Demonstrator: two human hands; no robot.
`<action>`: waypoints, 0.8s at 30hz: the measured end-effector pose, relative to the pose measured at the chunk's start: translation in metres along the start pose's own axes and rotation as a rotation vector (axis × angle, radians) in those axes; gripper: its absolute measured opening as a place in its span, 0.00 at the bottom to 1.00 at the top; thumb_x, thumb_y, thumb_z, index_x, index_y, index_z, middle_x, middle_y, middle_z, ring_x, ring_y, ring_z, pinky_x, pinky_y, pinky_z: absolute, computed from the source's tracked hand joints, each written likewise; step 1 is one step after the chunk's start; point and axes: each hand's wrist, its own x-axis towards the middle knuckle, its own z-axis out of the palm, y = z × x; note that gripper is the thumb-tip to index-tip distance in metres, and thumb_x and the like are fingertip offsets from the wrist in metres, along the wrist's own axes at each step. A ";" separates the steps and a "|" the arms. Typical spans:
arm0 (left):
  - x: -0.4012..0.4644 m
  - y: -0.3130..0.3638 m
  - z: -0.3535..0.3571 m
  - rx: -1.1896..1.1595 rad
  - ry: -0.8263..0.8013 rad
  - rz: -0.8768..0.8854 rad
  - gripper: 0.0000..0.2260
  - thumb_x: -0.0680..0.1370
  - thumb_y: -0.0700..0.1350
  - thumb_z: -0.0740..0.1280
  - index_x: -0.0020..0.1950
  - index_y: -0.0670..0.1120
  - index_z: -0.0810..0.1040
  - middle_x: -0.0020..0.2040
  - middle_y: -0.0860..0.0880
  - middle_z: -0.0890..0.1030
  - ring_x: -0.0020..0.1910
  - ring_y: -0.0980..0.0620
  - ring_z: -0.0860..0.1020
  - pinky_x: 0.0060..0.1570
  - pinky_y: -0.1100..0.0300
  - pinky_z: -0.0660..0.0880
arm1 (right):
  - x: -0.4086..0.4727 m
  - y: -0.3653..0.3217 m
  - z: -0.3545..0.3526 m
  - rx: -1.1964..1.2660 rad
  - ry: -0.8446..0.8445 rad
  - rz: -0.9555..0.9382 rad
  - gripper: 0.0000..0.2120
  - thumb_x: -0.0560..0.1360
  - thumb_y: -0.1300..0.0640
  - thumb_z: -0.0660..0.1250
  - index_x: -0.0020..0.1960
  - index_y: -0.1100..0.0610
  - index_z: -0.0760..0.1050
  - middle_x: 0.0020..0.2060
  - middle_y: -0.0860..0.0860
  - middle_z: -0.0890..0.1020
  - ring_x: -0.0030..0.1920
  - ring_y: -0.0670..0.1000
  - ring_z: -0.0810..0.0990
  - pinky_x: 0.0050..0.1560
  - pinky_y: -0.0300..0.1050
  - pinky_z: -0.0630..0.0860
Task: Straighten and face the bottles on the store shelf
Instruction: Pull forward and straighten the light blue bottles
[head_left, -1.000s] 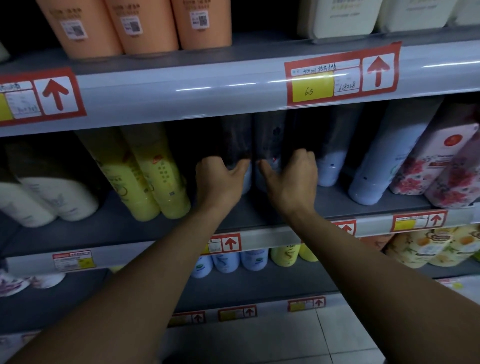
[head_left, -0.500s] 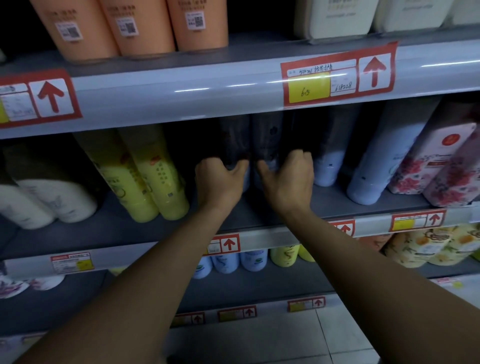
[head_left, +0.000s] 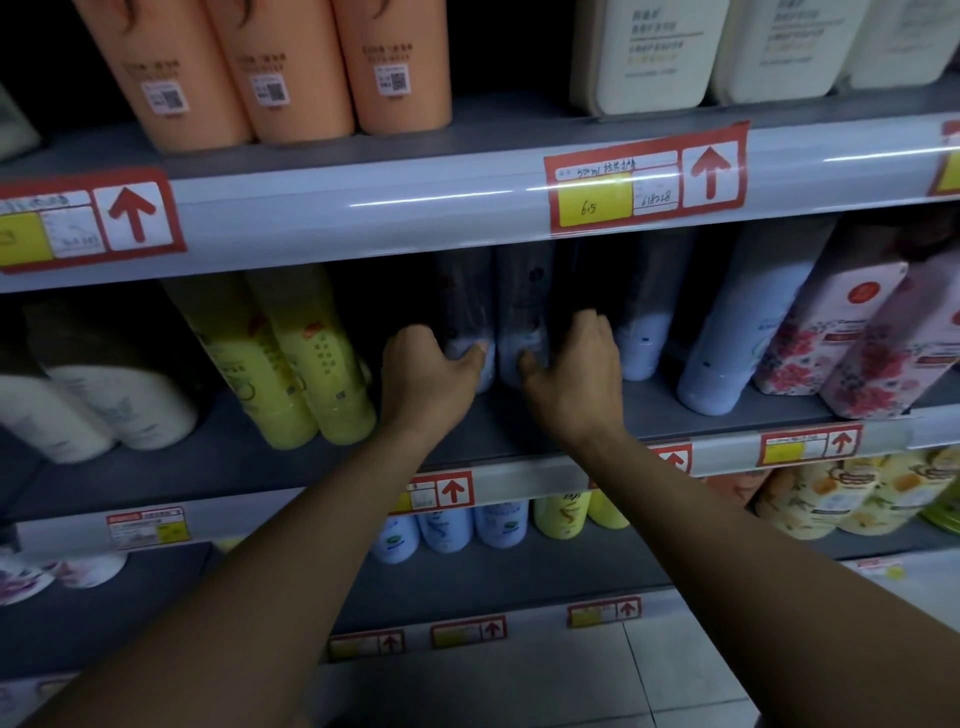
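Note:
Two pale blue bottles with dark upper halves stand side by side deep on the middle shelf. My left hand is wrapped around the base of the left bottle. My right hand grips the base of the right bottle. Both bottles stand upright and nearly touch. Their tops are hidden in shadow under the shelf above.
More pale blue bottles and floral bottles stand to the right. Yellow bottles and white ones lean at the left. Orange bottles fill the shelf above, small bottles the one below. Price rails carry red arrow tags.
Both hands stay on the two bottles. The view has shifted slightly, and my hands have edged a little apart with the bottles.

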 end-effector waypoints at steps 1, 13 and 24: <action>-0.001 0.000 -0.002 0.015 -0.016 -0.004 0.19 0.73 0.53 0.76 0.38 0.41 0.73 0.40 0.41 0.78 0.41 0.42 0.79 0.30 0.59 0.61 | -0.001 0.000 -0.002 0.000 0.001 -0.007 0.16 0.74 0.58 0.73 0.56 0.62 0.71 0.55 0.60 0.75 0.57 0.61 0.77 0.54 0.51 0.72; -0.021 0.007 -0.015 0.029 -0.135 0.034 0.19 0.73 0.49 0.76 0.53 0.48 0.67 0.60 0.43 0.75 0.58 0.44 0.77 0.55 0.50 0.77 | -0.015 0.006 -0.025 0.017 -0.130 -0.144 0.16 0.71 0.55 0.71 0.57 0.51 0.73 0.53 0.51 0.83 0.56 0.54 0.82 0.54 0.57 0.82; -0.028 0.024 -0.003 -0.007 0.011 -0.001 0.14 0.73 0.43 0.74 0.50 0.42 0.70 0.54 0.42 0.76 0.52 0.41 0.78 0.50 0.51 0.77 | -0.016 0.026 -0.052 -0.057 -0.091 -0.199 0.27 0.74 0.58 0.73 0.72 0.57 0.73 0.64 0.55 0.81 0.61 0.55 0.81 0.61 0.55 0.79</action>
